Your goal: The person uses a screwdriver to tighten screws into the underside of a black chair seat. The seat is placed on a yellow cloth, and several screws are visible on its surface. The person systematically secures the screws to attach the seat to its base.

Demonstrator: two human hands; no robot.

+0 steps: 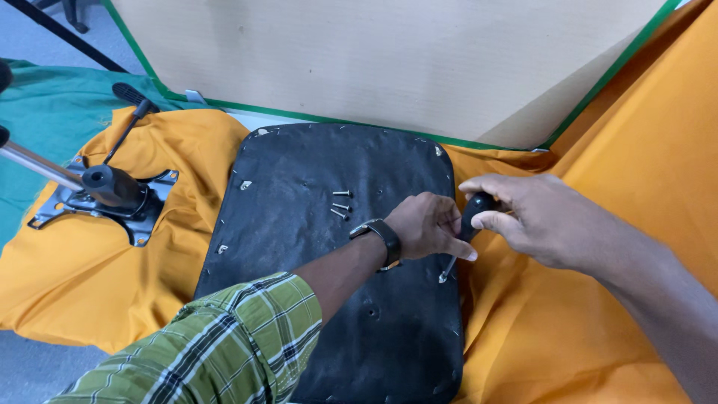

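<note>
Two hands meet at the right edge of a black seat pan (336,299) lying underside-up on an orange cloth (561,337). Nearest, my left arm in a green plaid sleeve (224,344) crosses the pan; a dark wristwatch (381,238) sits at the wrist. My left hand (426,224) curls loosely near the pan's right edge, its fingertips steadying the shaft of a screwdriver (467,228). My right hand (531,213) wraps closed around the black handle, and the tip angles down to the pan's right rim.

Three loose screws (341,203) lie just beyond my left hand, toward the middle of the pan. I judge that a knock from my wrist could roll them off into the folds of the cloth. The slanted tip could also slip from its seat and jab my steadying fingers.

Farther left, on the cloth's left edge, a metal chair mechanism (105,198) rests with its black lever (131,112) angled up. At the far edge, a pale board (389,60) with green edging stands behind. No packages or labels show.
</note>
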